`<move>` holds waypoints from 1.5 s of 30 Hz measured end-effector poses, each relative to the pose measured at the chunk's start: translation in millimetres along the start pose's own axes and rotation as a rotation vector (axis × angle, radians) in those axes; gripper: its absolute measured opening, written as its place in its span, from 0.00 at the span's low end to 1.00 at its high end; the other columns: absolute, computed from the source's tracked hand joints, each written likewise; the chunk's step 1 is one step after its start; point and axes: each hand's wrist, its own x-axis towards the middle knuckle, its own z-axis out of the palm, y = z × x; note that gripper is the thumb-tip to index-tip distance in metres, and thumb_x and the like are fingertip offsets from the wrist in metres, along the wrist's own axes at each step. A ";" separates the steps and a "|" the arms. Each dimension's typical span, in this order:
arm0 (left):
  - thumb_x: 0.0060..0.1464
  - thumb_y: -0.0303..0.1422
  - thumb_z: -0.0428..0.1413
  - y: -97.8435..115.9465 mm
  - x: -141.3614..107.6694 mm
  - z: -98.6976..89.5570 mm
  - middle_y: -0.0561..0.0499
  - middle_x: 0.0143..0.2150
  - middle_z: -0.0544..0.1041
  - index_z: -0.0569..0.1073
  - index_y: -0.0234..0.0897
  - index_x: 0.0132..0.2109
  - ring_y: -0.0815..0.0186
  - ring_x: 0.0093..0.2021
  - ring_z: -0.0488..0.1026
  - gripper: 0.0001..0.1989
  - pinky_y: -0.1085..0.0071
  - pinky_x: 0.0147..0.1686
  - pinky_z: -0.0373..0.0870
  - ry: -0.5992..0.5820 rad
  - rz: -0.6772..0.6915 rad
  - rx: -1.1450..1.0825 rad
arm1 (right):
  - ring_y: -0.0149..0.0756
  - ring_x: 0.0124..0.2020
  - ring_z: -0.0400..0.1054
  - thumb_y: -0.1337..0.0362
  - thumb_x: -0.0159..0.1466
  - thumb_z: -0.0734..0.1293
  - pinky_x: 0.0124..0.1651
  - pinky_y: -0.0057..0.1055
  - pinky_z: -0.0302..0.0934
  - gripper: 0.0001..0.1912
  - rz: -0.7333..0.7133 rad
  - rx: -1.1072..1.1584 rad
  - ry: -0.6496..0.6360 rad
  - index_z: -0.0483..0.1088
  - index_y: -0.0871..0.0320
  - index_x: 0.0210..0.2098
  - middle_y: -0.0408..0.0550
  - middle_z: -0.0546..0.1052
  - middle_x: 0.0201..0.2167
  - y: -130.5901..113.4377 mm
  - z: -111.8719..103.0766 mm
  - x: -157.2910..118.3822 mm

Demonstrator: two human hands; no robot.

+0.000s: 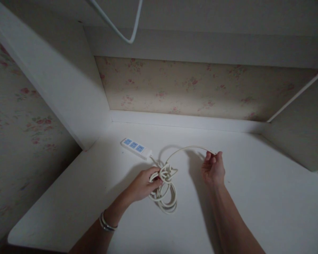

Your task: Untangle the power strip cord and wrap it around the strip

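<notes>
A white power strip (136, 149) with blue socket faces lies on the white desktop, left of centre. From its right end a cream power cord (170, 204) runs into a loose, tangled bundle of loops. My left hand (144, 184) is closed on this bundle, thumb and fingers around some of the loops. Off to the right, my right hand (213, 169) pinches a length of the same cord, raised above the desktop. Between the two hands that length arches upward. The plug end cannot be made out.
The white desktop (95, 208) has a low back ledge (185, 120) against flowered wallpaper (161, 84). White panels (69, 70) stand at the left and right. An overhead shelf (201, 47) crosses above, with a bent white rod or cord (131, 38) hanging in front.
</notes>
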 end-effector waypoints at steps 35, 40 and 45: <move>0.57 0.43 0.55 4.6 7.5 1.7 0.46 0.40 0.76 0.75 0.33 0.45 0.61 0.44 0.70 0.17 0.70 0.44 0.63 -0.058 -0.106 -0.390 | 0.32 0.35 0.65 0.52 0.64 0.65 0.37 0.27 0.62 0.13 0.397 -0.309 -0.857 0.72 0.54 0.40 0.46 0.72 0.40 30.5 15.2 -93.5; 0.54 0.41 0.58 5.4 6.2 3.7 0.51 0.32 0.73 0.74 0.32 0.37 0.68 0.34 0.67 0.14 0.75 0.35 0.61 -0.011 -0.095 -0.413 | 0.33 0.34 0.66 0.51 0.64 0.64 0.37 0.28 0.62 0.14 0.438 -0.331 -0.863 0.72 0.55 0.40 0.46 0.73 0.35 29.4 16.0 -95.3; 0.53 0.42 0.58 2.1 8.3 2.6 0.53 0.30 0.70 0.73 0.34 0.37 0.69 0.32 0.64 0.14 0.75 0.33 0.60 0.188 -0.016 -0.441 | 0.37 0.42 0.67 0.49 0.63 0.64 0.44 0.31 0.63 0.15 0.321 -0.397 -0.786 0.72 0.52 0.42 0.47 0.74 0.42 28.8 16.4 -90.9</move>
